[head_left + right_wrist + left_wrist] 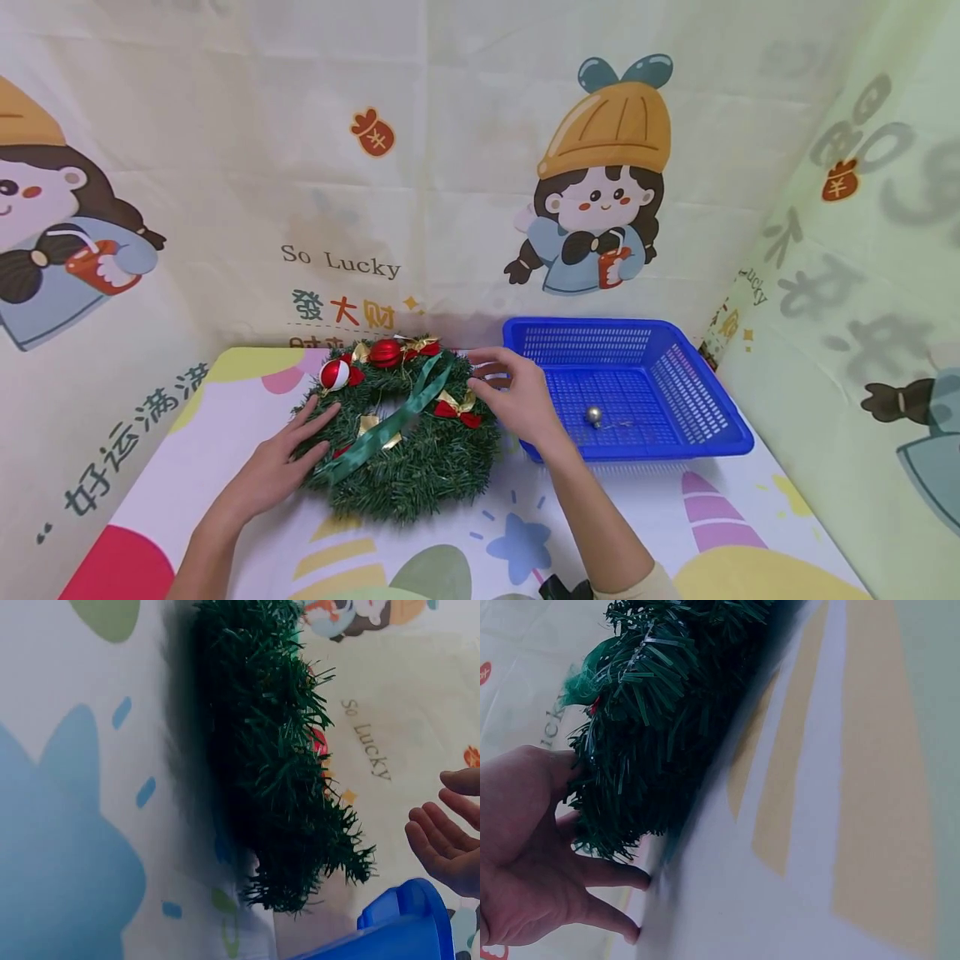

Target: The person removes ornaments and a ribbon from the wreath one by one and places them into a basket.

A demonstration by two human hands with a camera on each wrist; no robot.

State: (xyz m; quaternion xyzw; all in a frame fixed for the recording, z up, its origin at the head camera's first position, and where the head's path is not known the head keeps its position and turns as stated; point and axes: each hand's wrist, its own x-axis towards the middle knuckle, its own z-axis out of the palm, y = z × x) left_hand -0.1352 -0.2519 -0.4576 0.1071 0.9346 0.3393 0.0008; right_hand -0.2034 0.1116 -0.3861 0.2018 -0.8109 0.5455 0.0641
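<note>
A green wreath lies on the table, trimmed with a red ball, a red-and-white ball and red-and-gold bows. Across its middle runs a green ribbon. At the wreath's left edge is my left hand, fingers spread; in the left wrist view two fingertips reach down to the tabletop and the thumb meets the needles. My right hand hovers by the right edge, fingers loosely bent. The right wrist view shows that hand holding nothing, apart from the wreath.
To the right stands a blue plastic basket with a small silvery ball inside, its near-left side close to my right wrist. A printed cloth hangs behind the table. Something small and black shows at the front edge.
</note>
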